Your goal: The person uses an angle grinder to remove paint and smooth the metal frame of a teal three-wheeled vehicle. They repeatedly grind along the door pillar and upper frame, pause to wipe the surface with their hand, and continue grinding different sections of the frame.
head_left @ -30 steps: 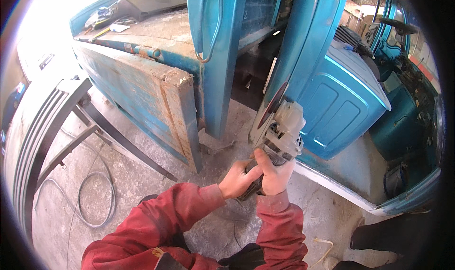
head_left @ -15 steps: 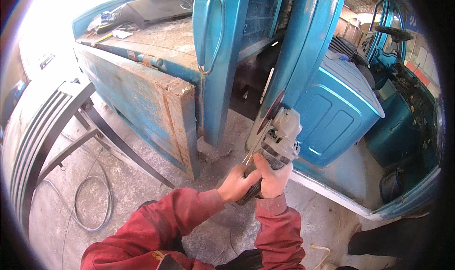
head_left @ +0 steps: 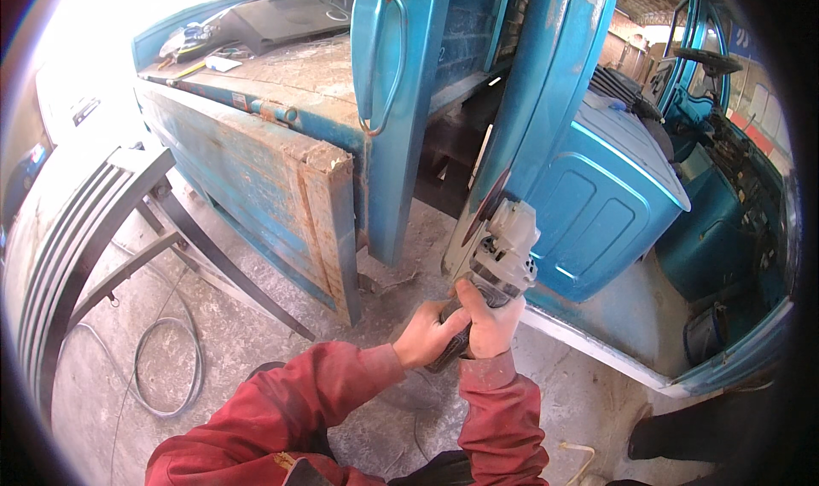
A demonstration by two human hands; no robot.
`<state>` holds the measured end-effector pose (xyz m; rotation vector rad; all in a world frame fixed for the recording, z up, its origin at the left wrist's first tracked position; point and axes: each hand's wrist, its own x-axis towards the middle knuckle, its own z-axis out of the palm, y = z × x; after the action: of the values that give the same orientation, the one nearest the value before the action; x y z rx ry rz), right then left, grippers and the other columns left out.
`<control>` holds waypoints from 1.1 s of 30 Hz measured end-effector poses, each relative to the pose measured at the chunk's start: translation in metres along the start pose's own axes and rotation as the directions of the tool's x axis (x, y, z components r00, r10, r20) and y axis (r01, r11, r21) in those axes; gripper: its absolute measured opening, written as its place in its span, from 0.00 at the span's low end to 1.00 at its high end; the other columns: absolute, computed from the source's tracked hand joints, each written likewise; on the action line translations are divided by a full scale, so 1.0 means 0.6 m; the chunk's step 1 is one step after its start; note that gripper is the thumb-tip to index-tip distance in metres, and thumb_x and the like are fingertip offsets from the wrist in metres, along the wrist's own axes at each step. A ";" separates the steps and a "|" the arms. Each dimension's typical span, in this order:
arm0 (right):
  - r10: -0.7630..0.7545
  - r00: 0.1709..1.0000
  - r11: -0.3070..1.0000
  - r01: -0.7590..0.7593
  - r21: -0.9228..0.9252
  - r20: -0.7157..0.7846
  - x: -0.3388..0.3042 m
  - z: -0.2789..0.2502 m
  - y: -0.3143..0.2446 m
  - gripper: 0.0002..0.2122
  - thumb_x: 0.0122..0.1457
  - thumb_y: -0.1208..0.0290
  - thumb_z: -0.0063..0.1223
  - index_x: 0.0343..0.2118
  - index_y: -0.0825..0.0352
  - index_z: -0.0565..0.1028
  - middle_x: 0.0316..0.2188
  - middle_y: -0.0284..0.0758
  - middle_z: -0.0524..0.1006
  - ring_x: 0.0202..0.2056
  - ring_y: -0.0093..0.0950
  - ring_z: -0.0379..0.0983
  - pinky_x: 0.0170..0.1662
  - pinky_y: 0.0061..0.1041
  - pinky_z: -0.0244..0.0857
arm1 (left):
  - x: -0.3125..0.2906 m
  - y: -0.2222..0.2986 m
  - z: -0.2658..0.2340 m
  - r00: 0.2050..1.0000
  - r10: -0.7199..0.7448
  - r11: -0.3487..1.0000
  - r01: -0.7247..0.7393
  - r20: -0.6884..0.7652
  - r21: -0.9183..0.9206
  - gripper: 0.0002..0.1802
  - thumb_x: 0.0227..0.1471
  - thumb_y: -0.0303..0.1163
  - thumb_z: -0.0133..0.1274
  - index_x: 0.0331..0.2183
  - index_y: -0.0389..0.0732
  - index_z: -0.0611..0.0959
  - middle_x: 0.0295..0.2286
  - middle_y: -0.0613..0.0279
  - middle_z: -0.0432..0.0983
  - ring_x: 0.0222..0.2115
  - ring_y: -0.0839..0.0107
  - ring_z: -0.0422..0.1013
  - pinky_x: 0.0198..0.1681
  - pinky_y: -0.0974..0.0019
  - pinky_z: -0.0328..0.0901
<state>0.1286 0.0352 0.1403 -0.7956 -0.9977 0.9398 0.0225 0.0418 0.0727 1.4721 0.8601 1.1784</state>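
Observation:
Both of my hands are wrapped around the dark body of an angle grinder (head_left: 510,243) with a pale grey head. My left hand (head_left: 426,336) grips the rear part of it, and my right hand (head_left: 492,322) closes on it just ahead, the thumbs near each other. The grinder's reddish-brown disc (head_left: 485,208) stands edge-on at the lower part of a blue door pillar (head_left: 539,115). Bare, pale metal (head_left: 461,245) shows there; whether disc and metal touch, I cannot tell.
Left of the pillar are a truck bed (head_left: 316,68) and its rusty lowered side panel (head_left: 247,162). The open cab with a blue seat base (head_left: 597,205) lies right. A dark metal stand (head_left: 111,188) and a coiled hose (head_left: 198,358) occupy the left. A dark-clothed leg (head_left: 699,426) shows lower right.
The grinder has shifted very slightly downward in the picture, still in both hands. Thin bright streaks beside the hands no longer show.

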 end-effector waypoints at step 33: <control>0.236 0.972 0.959 -0.233 -0.163 -0.003 -0.123 -0.080 0.146 0.13 0.47 0.74 0.65 0.38 0.68 0.78 0.33 0.31 0.78 0.33 0.22 0.74 0.38 0.25 0.69 | -0.139 -0.136 0.014 0.947 -0.315 0.947 0.318 0.070 -0.043 0.24 0.60 0.45 0.46 0.35 0.29 0.80 0.28 0.60 0.78 0.32 0.74 0.72 0.35 0.65 0.67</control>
<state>0.1319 -0.0041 0.0224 -1.0624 -1.0188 1.0781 0.0131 -0.0201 -0.0260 1.2631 0.9734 0.9044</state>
